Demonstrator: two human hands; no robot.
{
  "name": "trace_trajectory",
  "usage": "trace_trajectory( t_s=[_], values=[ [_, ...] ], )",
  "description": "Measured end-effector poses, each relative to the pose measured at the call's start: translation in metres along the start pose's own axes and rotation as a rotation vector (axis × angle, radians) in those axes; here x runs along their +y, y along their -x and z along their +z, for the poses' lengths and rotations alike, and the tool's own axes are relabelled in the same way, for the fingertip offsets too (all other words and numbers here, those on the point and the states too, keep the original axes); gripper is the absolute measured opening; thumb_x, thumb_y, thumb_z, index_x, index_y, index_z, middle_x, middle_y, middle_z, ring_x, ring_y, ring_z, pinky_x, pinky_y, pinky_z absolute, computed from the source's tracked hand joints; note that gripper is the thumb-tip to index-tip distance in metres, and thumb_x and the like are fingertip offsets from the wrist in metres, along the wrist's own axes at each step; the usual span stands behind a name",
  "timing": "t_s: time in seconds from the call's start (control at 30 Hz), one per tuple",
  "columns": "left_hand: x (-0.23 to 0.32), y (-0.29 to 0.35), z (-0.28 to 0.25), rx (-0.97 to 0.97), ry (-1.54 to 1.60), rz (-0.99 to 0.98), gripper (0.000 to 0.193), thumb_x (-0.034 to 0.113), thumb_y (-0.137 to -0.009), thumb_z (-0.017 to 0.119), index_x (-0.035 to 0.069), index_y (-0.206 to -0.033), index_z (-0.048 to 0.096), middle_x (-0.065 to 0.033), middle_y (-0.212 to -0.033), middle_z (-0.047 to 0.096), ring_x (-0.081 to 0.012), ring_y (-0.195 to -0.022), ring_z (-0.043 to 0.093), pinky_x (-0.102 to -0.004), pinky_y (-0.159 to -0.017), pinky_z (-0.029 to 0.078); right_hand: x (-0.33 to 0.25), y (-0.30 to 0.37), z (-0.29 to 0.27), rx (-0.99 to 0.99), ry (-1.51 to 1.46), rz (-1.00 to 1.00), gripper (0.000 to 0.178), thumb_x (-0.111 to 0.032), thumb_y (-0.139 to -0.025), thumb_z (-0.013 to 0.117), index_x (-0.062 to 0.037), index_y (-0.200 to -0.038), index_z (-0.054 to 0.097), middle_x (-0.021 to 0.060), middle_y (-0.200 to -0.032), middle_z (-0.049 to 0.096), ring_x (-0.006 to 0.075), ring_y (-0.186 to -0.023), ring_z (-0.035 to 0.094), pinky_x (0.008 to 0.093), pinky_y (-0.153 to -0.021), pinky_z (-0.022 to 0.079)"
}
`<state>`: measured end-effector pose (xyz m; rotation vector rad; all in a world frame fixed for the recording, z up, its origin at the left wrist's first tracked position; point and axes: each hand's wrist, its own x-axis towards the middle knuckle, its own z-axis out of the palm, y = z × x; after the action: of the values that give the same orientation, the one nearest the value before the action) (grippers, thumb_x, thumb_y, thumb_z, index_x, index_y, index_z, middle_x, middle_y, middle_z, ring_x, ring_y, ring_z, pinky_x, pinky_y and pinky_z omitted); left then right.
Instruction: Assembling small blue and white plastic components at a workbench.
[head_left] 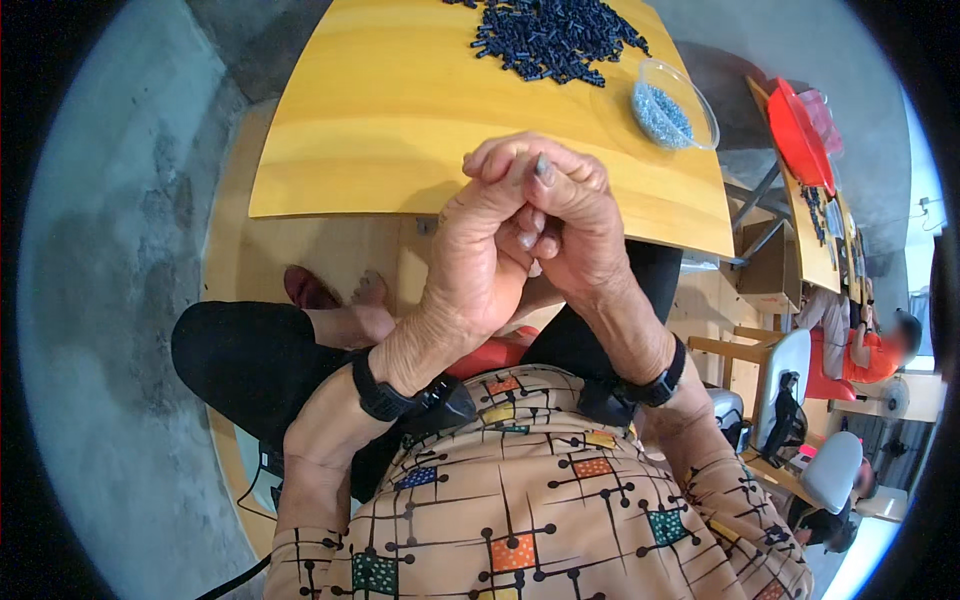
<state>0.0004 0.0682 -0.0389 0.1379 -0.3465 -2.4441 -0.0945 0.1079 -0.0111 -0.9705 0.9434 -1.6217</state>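
Note:
My left hand (478, 240) and my right hand (592, 235) meet above the near edge of the yellow table. Fingers on both are curled in, with the thumbs pressed close together at the fingertips. A small grey spot shows at the tip of my right thumb; whether it is a nail or a small part, I cannot make out. Beyond my hands lies a heap of small dark tube-like parts (560, 42). To its right stands a clear round bowl (715, 132) holding many tiny silvery-blue pieces (660, 118).
The yellow wooden table (370, 130) stretches ahead of me. At the right, another table (818, 255) carries a red basin (800, 135) and more dark parts. A cardboard box (770, 270) and chairs (785, 380) stand there. A person in orange (868, 350) sits farther off.

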Motion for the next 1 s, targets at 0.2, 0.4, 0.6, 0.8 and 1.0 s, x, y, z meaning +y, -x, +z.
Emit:
trace_trajectory(
  t_s=[0.2,0.4,0.6,0.8,1.0],
  values=[
    [0.002,0.003,0.015,0.110,-0.126,-0.034,0.018,0.029,-0.082,0.065,0.014,-0.078,0.055,0.0081,-0.062,0.042,-0.0050,-0.055,0.038,-0.0220,-0.052,0.033,-0.003,0.004,-0.002,-0.018,-0.018,0.076,0.029,-0.027,-0.086,0.060,-0.0002,-0.095,0.063,-0.0047,-0.058,0.050,-0.0003,-0.048,0.041,0.0125,-0.042,0.031],
    [0.001,0.010,0.018,0.042,-0.178,-0.049,0.021,0.031,-0.080,0.065,0.014,-0.074,0.055,0.0076,-0.057,0.039,-0.0053,-0.052,0.036,-0.0222,-0.050,0.030,-0.009,0.012,-0.003,-0.091,-0.023,0.081,0.032,-0.032,-0.086,0.059,-0.0017,-0.096,0.063,-0.0053,-0.059,0.050,0.0000,-0.050,0.042,0.0131,-0.044,0.032],
    [-0.003,0.019,0.027,0.119,-0.122,-0.051,0.022,0.028,-0.080,0.066,0.016,-0.069,0.051,0.0074,-0.057,0.036,-0.0053,-0.052,0.034,-0.0221,-0.049,0.030,-0.008,0.015,0.004,-0.010,0.088,-0.054,0.029,-0.030,-0.085,0.060,-0.0014,-0.087,0.065,-0.0017,-0.062,0.055,0.0006,-0.048,0.043,0.0139,-0.040,0.032],
    [-0.007,0.001,0.015,0.254,-0.032,0.048,0.020,0.021,-0.085,0.061,0.017,-0.069,0.049,0.0075,-0.059,0.036,-0.0049,-0.053,0.033,-0.0215,-0.048,0.029,0.007,0.001,-0.006,0.052,-0.106,0.210,0.030,-0.030,-0.085,0.058,-0.0002,-0.087,0.065,-0.0014,-0.058,0.052,0.0015,-0.047,0.043,0.0148,-0.041,0.032],
    [0.003,-0.013,-0.001,0.156,-0.094,-0.013,0.017,0.023,-0.085,0.061,0.014,-0.074,0.052,0.0064,-0.062,0.040,-0.0051,-0.055,0.037,-0.0209,-0.049,0.034,0.008,-0.008,-0.008,0.048,-0.131,0.180,0.032,-0.031,-0.088,0.055,-0.0005,-0.093,0.064,-0.0002,-0.061,0.054,0.0050,-0.050,0.048,0.0159,-0.046,0.039]
  ],
)
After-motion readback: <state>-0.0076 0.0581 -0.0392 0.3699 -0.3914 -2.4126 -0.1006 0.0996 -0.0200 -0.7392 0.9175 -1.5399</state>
